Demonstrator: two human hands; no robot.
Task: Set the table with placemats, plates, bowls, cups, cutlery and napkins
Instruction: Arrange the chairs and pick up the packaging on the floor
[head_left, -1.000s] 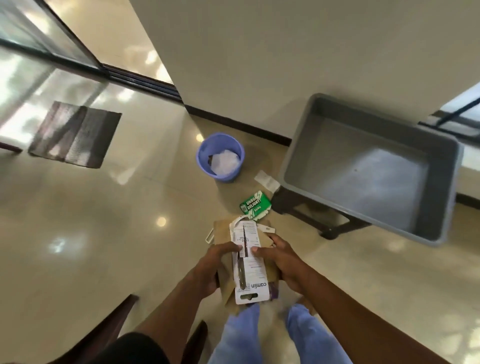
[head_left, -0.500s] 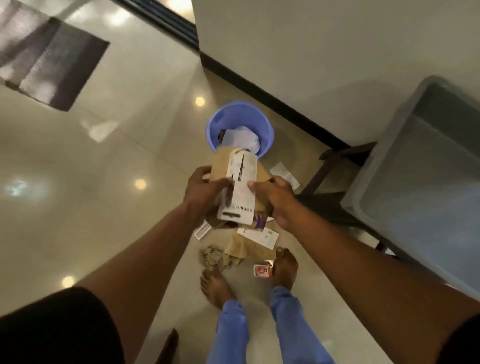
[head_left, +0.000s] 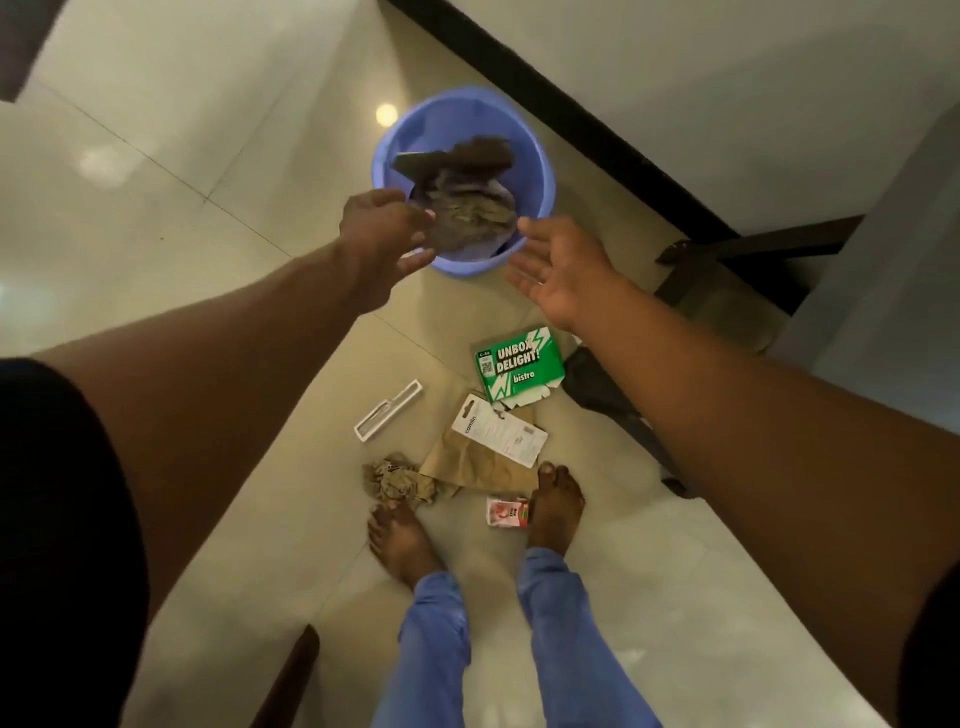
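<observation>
A blue plastic bin (head_left: 537, 171) stands on the tiled floor by the wall. A blurred wad of brown paper and packaging (head_left: 462, 208) lies in and over its mouth. My left hand (head_left: 382, 234) hovers at the bin's left rim with thumb and fingers apart, right beside the wad's edge. To the right of the bin, my right hand (head_left: 563, 270) is palm up with spread fingers and holds nothing. No tableware is in sight.
Litter lies on the floor in front of my bare feet: a green "bistro" box (head_left: 519, 366), a white card (head_left: 498, 428) on a brown paper bag (head_left: 472, 465), crumpled paper (head_left: 395, 480), a white plastic tray (head_left: 387, 410), a small red packet (head_left: 506, 512). Dark wooden stand legs (head_left: 727, 254) are at the right.
Both hands held the brown bag and white card and carried them over the bin. Now the bundle is out of my hands at the bin's mouth, and both hands have drawn apart.
</observation>
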